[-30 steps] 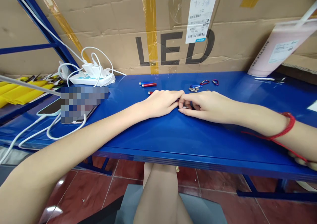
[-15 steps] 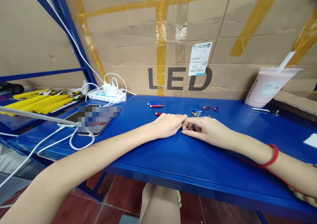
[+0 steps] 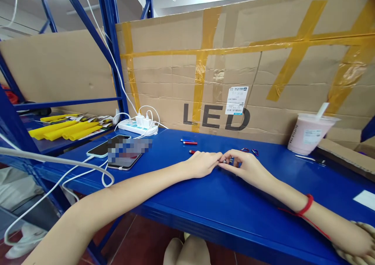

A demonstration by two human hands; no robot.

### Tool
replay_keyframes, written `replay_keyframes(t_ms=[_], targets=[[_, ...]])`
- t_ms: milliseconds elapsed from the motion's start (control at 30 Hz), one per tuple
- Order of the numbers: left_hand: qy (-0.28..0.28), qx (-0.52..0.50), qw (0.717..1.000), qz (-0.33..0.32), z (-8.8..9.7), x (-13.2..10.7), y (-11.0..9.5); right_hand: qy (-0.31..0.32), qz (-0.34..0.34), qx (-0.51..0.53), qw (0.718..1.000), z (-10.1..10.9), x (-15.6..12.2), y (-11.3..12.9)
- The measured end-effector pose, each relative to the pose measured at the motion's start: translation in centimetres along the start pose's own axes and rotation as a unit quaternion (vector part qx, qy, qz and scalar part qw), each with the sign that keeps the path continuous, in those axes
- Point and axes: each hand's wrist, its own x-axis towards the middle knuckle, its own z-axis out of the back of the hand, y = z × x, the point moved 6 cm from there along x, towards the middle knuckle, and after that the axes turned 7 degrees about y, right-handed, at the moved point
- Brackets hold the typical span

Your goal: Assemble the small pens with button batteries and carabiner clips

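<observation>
My left hand [image 3: 204,164] rests on the blue table with its fingers closed and pressed together, and its fingertips meet those of my right hand. What it holds, if anything, is hidden. My right hand [image 3: 245,167] is closed in a pinch, thumb below the curled fingers, on a small shiny metal piece [image 3: 224,162] too tiny to name. Just beyond my left hand lie a red tube [image 3: 192,152] partly covered by it, another red tube [image 3: 190,143] and a blue tube [image 3: 185,140]. Behind my right hand sit a red-and-blue carabiner [image 3: 254,152] and a second carabiner [image 3: 245,149].
At left, two phones lie by white cables and a power strip [image 3: 137,127]; yellow rolls [image 3: 68,129] are on the adjoining shelf. A pink drink cup [image 3: 310,136] stands back right, near a cardboard tray [image 3: 345,155]. A large cardboard sheet [image 3: 170,81] walls the back.
The view has tilted upward, so more of the cardboard's top shows. Both hands stay together at the same spot; the right fingers look slightly more raised.
</observation>
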Motion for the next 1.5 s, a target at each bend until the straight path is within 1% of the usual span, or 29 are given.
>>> replay_keyframes(t_ms=[267, 500, 633, 767, 900, 1000, 1167, 1300, 1367, 1433, 1500], targets=[[0.004, 0.009, 1.000, -0.008, -0.2, 0.1, 0.1, -0.008, -0.017, 0.025, 0.999, -0.2, 0.0, -0.2], [-0.014, 0.016, 1.000, -0.009, -0.2, 0.2, 0.1, -0.020, -0.033, -0.009, 0.999, 0.4, 0.0, -0.6], [-0.008, 0.024, 1.000, -0.011, -0.3, 0.3, 0.0, -0.012, -0.055, -0.018, 0.998, 0.5, 0.0, -0.7], [-0.003, 0.027, 1.000, -0.003, -0.4, 0.3, 0.1, -0.006, -0.060, 0.011, 0.998, 0.3, 0.0, -0.9], [-0.001, 0.022, 1.000, 0.009, -0.4, 0.3, 0.2, 0.004, -0.040, 0.079, 0.996, -0.2, 0.2, -1.2], [-0.017, -0.008, 1.000, 0.017, -0.3, 0.2, 0.3, 0.004, -0.041, 0.141, 0.989, -0.5, 0.3, -1.4], [-0.057, -0.109, 0.992, 0.007, -0.4, 0.2, 0.5, -0.004, -0.094, 0.190, 0.977, -0.5, 0.3, -1.8], [-0.064, -0.180, 0.982, 0.009, -0.3, 0.1, 0.5, -0.013, -0.143, 0.191, 0.971, -0.3, 0.1, -2.4], [-0.063, -0.197, 0.978, 0.005, -0.2, 0.1, 0.4, -0.016, -0.171, 0.188, 0.967, -0.1, 0.0, -2.8], [-0.061, -0.201, 0.978, 0.002, -0.1, 0.0, 0.2, -0.015, -0.181, 0.202, 0.962, 0.0, -0.1, -2.9], [-0.062, -0.211, 0.976, -0.001, 0.0, 0.0, 0.1, -0.010, -0.176, 0.229, 0.957, 0.1, 0.0, -2.8]])
